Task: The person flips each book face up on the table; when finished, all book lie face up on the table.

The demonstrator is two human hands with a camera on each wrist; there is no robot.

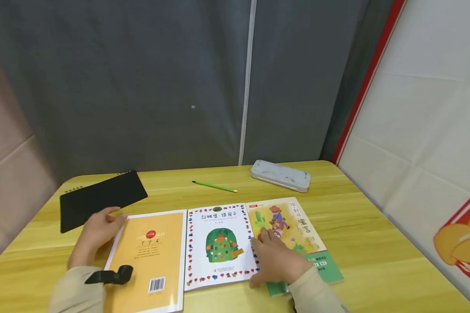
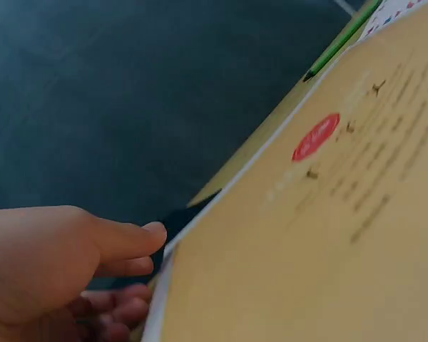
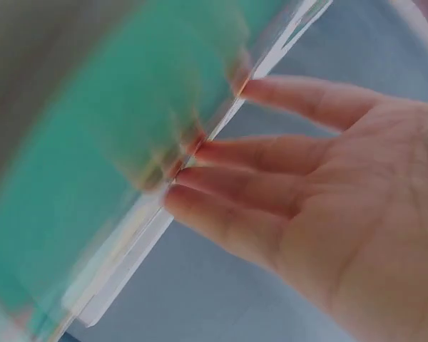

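Orange, white-bordered paperback book (image 1: 152,256) flat on left side of yellow wood-grain table (image 1: 384,265); left hand (image 1: 98,234) loose-fingered beside its upper corner, gripping nothing. Right hand (image 1: 276,259) straight-fingered, tips at edge of glossy yellow-and-green paperback (image 1: 297,232). Light, bendy, kinda slippery covers probably; best taken by outer edge or corner, tbh.

1. Bench (image 1: 391,269): yellow-green, wood-grain top, rounded far corners.
2. Black spiral-bound pad (image 1: 98,198): far left, lies at an angle.
3. Green pencil (image 1: 214,187): flat, far middle, dark end to the left.
4. Grey case (image 1: 280,175): far right, slightly angled, dark marks on top.
5. Near side, in a row: orange book (image 1: 150,248) left, white book (image 1: 221,245) middle, yellow-and-green book (image 1: 302,232) right, partly covered.
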